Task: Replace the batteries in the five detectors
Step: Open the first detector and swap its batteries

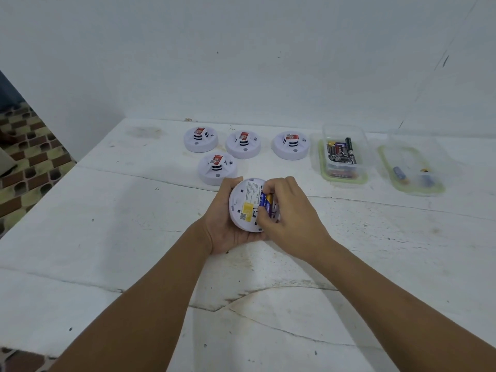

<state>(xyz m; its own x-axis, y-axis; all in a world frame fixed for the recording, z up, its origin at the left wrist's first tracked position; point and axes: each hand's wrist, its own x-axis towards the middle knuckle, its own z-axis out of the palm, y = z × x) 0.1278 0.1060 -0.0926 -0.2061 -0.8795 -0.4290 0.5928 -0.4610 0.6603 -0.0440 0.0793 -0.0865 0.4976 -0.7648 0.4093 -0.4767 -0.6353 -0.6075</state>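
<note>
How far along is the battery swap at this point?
Nothing looks finished. In hand: left hand holds one round white detector back-up; right hand pinches a blue battery in its compartment. Left: four white detectors sit face-up on the white table.

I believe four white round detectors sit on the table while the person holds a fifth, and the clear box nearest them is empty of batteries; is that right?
Not quite. The head view shows four white round detectors on the white table and a fifth detector held in the left hand, but the nearest clear plastic box is full of batteries, not empty.
</note>
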